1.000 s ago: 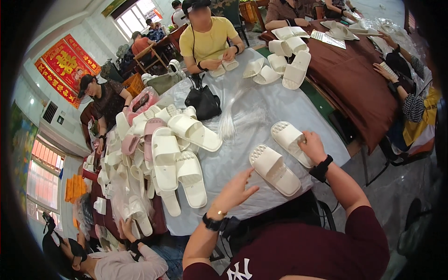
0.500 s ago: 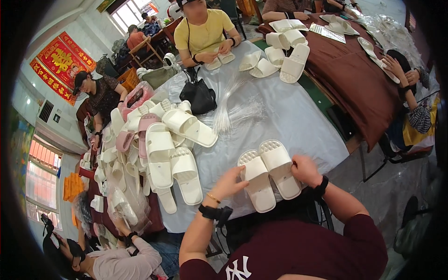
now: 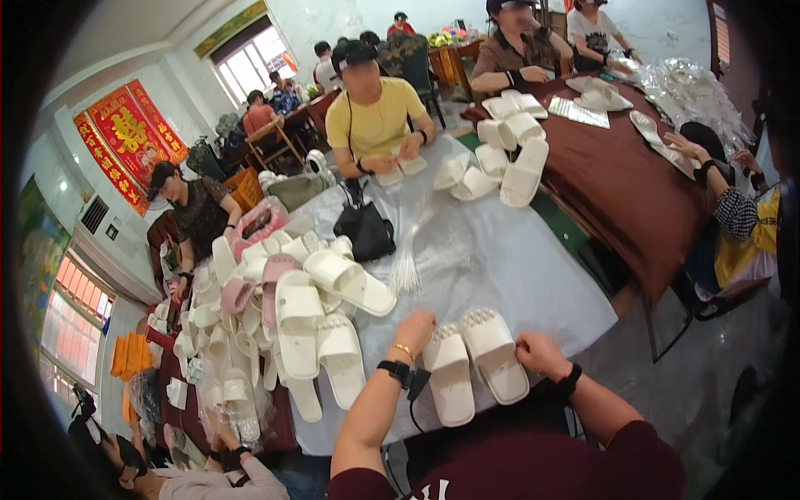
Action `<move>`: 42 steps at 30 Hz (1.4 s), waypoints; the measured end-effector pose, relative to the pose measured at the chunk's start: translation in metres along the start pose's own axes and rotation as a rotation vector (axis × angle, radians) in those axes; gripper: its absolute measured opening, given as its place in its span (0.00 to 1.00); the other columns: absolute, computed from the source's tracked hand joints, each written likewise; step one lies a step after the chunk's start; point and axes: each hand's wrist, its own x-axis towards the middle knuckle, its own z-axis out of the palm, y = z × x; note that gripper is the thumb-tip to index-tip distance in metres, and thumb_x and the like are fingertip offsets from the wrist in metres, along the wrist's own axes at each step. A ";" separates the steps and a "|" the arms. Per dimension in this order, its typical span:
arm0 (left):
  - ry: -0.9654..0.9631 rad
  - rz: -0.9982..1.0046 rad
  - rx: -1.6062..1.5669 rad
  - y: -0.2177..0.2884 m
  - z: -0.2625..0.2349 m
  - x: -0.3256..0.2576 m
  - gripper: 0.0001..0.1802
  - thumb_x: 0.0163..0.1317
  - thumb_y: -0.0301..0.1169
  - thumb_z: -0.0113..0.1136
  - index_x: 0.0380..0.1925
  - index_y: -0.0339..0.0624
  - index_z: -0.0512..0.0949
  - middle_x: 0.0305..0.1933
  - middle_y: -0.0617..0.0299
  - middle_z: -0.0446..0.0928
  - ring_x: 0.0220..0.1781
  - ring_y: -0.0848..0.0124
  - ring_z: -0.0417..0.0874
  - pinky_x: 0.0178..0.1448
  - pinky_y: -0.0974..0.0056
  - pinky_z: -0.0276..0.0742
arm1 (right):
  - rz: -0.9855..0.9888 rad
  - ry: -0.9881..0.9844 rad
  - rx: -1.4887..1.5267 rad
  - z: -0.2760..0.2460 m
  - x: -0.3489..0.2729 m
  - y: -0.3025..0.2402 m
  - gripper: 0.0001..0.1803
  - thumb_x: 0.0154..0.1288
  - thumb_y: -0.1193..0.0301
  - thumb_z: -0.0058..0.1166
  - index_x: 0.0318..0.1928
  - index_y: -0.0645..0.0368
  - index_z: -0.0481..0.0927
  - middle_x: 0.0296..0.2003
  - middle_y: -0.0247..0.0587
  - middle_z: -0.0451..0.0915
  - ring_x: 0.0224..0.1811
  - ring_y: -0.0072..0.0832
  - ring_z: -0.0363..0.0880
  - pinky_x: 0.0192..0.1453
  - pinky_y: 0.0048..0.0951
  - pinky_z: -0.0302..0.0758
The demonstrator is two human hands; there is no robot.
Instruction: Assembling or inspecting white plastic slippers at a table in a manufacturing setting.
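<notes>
A pair of white slippers lies side by side at the near edge of the table, the left slipper (image 3: 451, 392) next to the right slipper (image 3: 502, 371). My right hand (image 3: 542, 355) is closed at the outer edge of the right slipper, fingers curled against its side. Beside the toe end of the left slipper is my left hand (image 3: 414, 330), its back toward me and its fingers hidden. Beyond that hand lies a fanned bundle of thin clear plastic strands (image 3: 412, 267).
A heap of white slippers (image 3: 337, 358), a few pink, covers the table's left side. Behind the strands stands a black bag (image 3: 363, 230). Across the table a person in yellow (image 3: 375, 121) handles slippers. More white slippers (image 3: 525, 171) sit at the far right, near a brown-covered table (image 3: 617, 196).
My left hand has left the left slipper's side and moved forward, past its toe end. My right hand stays at the right slipper. The whole view has tilted upward.
</notes>
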 end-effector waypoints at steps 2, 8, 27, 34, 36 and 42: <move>-0.110 -0.039 -0.022 -0.001 -0.001 -0.001 0.12 0.60 0.33 0.52 0.37 0.41 0.81 0.44 0.49 0.80 0.46 0.49 0.80 0.50 0.51 0.76 | 0.010 -0.019 -0.013 -0.003 -0.001 -0.003 0.09 0.56 0.68 0.53 0.35 0.57 0.81 0.30 0.49 0.81 0.34 0.47 0.80 0.38 0.44 0.75; 0.053 -0.026 -0.067 -0.019 -0.003 -0.008 0.14 0.62 0.34 0.48 0.34 0.38 0.80 0.39 0.46 0.80 0.43 0.47 0.80 0.48 0.49 0.75 | 0.019 -0.024 0.040 -0.002 0.001 -0.001 0.10 0.56 0.67 0.53 0.36 0.57 0.81 0.28 0.48 0.82 0.32 0.43 0.82 0.36 0.40 0.77; 0.156 -0.082 -0.734 0.027 -0.106 -0.035 0.10 0.63 0.33 0.53 0.35 0.36 0.76 0.27 0.59 0.80 0.27 0.74 0.78 0.33 0.69 0.73 | 0.049 0.040 0.248 -0.010 0.014 -0.006 0.10 0.60 0.71 0.53 0.38 0.63 0.81 0.25 0.44 0.81 0.27 0.31 0.80 0.34 0.31 0.75; 0.087 0.011 -0.648 0.055 -0.067 -0.056 0.12 0.62 0.34 0.54 0.34 0.36 0.79 0.27 0.59 0.81 0.27 0.73 0.79 0.33 0.66 0.73 | -0.357 0.024 0.154 -0.034 0.053 -0.064 0.16 0.59 0.75 0.50 0.49 0.57 0.78 0.35 0.46 0.80 0.36 0.42 0.79 0.41 0.37 0.75; 0.052 -0.006 -0.643 0.065 -0.067 -0.059 0.12 0.60 0.32 0.55 0.34 0.33 0.78 0.28 0.52 0.82 0.29 0.65 0.83 0.37 0.62 0.77 | -0.488 -0.035 0.049 -0.030 0.080 -0.073 0.19 0.58 0.76 0.51 0.52 0.56 0.76 0.40 0.45 0.78 0.41 0.43 0.78 0.45 0.37 0.74; 0.022 -0.003 -0.697 0.071 -0.059 -0.064 0.12 0.61 0.33 0.55 0.32 0.33 0.77 0.26 0.54 0.81 0.28 0.66 0.82 0.35 0.63 0.75 | -0.787 -0.211 -0.420 0.001 0.151 -0.067 0.25 0.55 0.76 0.54 0.56 0.53 0.74 0.48 0.42 0.76 0.49 0.41 0.75 0.51 0.36 0.74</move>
